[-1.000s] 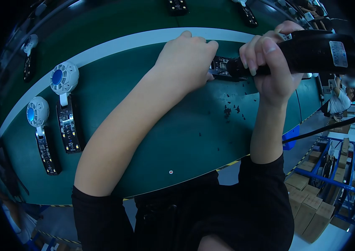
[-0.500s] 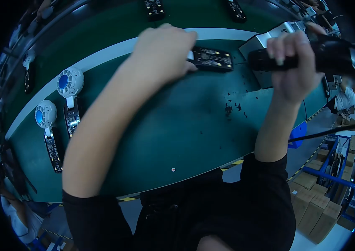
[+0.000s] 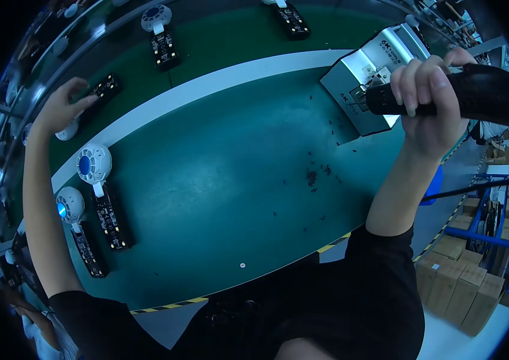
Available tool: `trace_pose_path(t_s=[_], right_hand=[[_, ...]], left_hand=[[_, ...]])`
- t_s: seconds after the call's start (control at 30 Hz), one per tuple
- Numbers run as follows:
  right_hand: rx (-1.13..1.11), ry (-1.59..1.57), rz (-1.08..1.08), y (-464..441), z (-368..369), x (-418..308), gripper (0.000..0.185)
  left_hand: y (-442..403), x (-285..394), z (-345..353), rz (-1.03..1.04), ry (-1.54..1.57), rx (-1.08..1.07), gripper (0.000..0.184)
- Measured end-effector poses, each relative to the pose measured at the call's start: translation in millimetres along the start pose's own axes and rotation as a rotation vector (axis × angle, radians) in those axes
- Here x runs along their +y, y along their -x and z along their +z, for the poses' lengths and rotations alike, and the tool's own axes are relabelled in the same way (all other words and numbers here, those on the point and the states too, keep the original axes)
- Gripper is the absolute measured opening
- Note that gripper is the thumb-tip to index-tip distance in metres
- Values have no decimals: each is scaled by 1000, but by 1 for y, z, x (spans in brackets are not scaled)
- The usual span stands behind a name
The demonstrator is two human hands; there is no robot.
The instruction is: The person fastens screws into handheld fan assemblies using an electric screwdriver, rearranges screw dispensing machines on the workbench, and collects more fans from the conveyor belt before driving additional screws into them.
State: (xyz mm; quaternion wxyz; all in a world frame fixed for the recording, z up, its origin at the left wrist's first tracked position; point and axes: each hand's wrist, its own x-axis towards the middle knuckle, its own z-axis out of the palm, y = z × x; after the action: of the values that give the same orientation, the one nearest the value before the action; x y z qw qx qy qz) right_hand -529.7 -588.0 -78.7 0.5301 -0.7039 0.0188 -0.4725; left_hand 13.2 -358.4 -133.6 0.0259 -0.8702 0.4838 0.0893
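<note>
My left hand (image 3: 59, 113) is over the green belt at the upper left, its fingers apart beside a black circuit-board unit (image 3: 105, 87) with a white round head; whether they touch it I cannot tell. My right hand (image 3: 431, 99) is wrapped round a black power screwdriver (image 3: 485, 93). Its front end is at the opening of a silver screw feeder (image 3: 341, 90). Two more units with white round heads, one nearer (image 3: 110, 219) and one further left (image 3: 89, 252), lie on the green table (image 3: 206, 180). Small dark screws (image 3: 312, 177) are scattered below the feeder.
Beyond the white curved edge (image 3: 218, 75), more units (image 3: 163, 48) lie on the belt. A blue bin (image 3: 433, 185) hangs at the table's right edge, near a black cable (image 3: 476, 187). Cardboard boxes (image 3: 458, 285) are stacked lower right. Another person's arm (image 3: 35, 318) shows lower left.
My left hand has swung left from the table's far side to the belt, away from the unit it held. The screwdriver has moved off that unit to the feeder, which now shows more fully.
</note>
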Motion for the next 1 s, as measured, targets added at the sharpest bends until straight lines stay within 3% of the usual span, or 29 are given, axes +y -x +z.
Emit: trace_pose_path(t_s=[0.07,0.13,0.2,0.3,0.47,0.63,0.7,0.73,0.77,0.87,0.9,1.0], right_hand=[[-21,-119,-55,3,1,10,29],[-6,-243,-68,7,2,15,32],[35,-299,-60,10,4,16,35],[63,-275,-26,19,8,12,35],[86,-253,9,22,9,9,32],[74,-313,-5,22,6,7,30],[77,-309,-7,22,6,3,29],[86,-342,-9,21,9,1,31],[102,-370,-12,21,13,-1,33],[131,-399,-43,14,30,-6,40],[114,-422,-32,12,32,-1,31],[78,-168,12,11,51,-4,37]], left_hand=[[-20,14,1,149,-201,305,70],[-21,90,-5,202,-441,492,76],[-40,138,7,297,-720,577,68],[-60,165,18,356,-892,431,66],[-62,153,0,365,-813,225,63],[-14,147,-28,470,-698,261,59],[17,170,-25,520,-599,398,49],[42,197,-30,460,-481,311,49],[57,214,-18,510,-403,374,48],[104,279,7,586,7,224,47],[111,293,22,630,141,166,49],[126,326,43,553,248,137,45]])
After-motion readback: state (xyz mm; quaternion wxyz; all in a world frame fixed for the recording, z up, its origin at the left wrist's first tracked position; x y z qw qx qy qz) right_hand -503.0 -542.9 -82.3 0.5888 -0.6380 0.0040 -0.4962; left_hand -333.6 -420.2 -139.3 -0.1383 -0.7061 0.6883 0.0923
